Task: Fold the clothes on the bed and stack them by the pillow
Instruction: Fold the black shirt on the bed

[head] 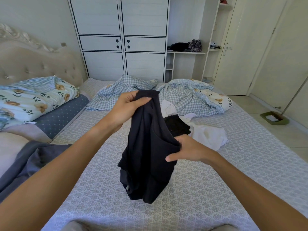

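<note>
Home bedroom: bed [233, 164] with tufted headboard [33, 62], floral pillow [33, 100], rumpled checked quilt [188, 95]; white wardrobe [120, 39] with open shelves [186, 52]; door [236, 55]; tiled floor [266, 105].

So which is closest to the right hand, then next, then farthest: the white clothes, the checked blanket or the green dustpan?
From the right hand in the head view:
1. White clothes, on the bed just beyond it.
2. Checked blanket, bunched farther up the bed.
3. Green dustpan, on the floor off the bed's right side.
</note>
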